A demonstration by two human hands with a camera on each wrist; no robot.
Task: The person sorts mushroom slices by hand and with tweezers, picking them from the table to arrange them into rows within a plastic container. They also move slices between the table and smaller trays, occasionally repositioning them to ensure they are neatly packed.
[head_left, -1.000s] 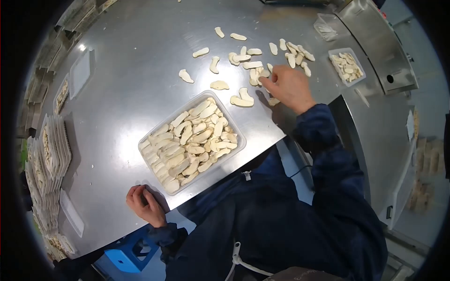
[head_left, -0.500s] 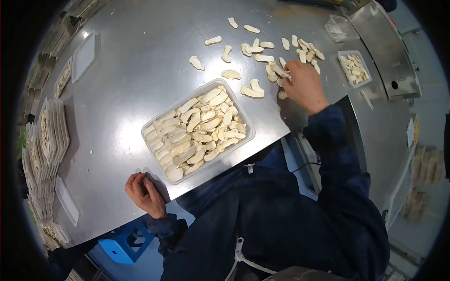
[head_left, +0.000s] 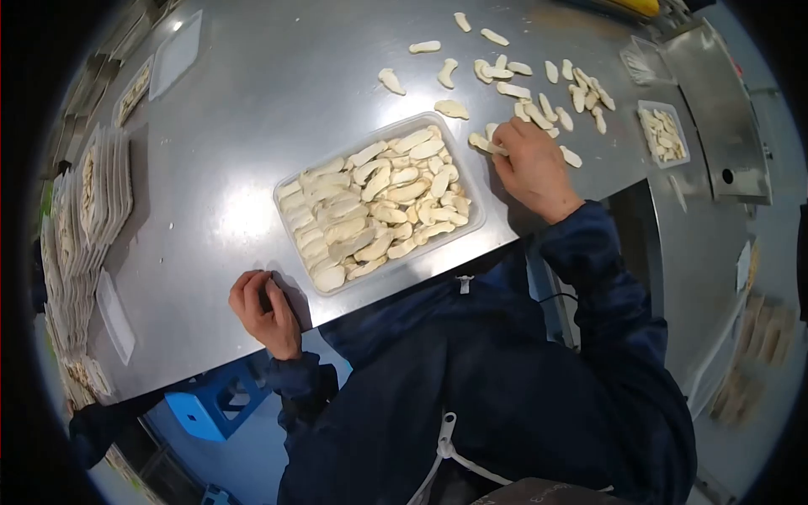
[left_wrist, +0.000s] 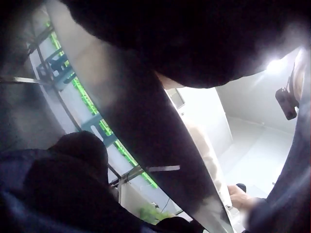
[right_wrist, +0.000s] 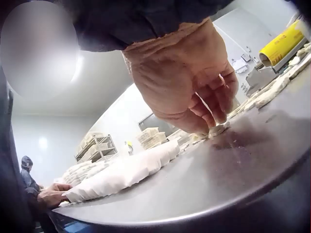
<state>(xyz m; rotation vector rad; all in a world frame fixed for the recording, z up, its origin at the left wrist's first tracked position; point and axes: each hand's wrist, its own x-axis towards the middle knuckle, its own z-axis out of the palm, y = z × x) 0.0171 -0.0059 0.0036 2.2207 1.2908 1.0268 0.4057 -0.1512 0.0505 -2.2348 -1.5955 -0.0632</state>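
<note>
A clear plastic tray [head_left: 284, 195] full of sliced mushrooms stands near the table's front edge, its left part laid in overlapping rows. My right hand [head_left: 539, 168] is just right of it. In the right wrist view, my thumb and fingertips [right_wrist: 214, 130] come together on a pale mushroom slice [right_wrist: 224, 127] at the table surface. More loose mushroom slices [head_left: 513, 90] are spread beyond that hand. To the left of the tray, my left hand [head_left: 268, 313] rests at the table edge, fingers loosely curled and holding nothing. The left wrist view shows mostly dark sleeve.
Stacked trays of slices [head_left: 105, 194] stand at the left, near an empty white tray [head_left: 178, 55] and a white lid-like piece [head_left: 114, 316]. A small tub of slices [head_left: 663, 135] sits at the right. A blue stool [head_left: 215, 402] is below the table.
My right hand has moved from the slice pile toward the tray, to the slices next to it. The whole head view has shifted. My left hand stays at the table edge.
</note>
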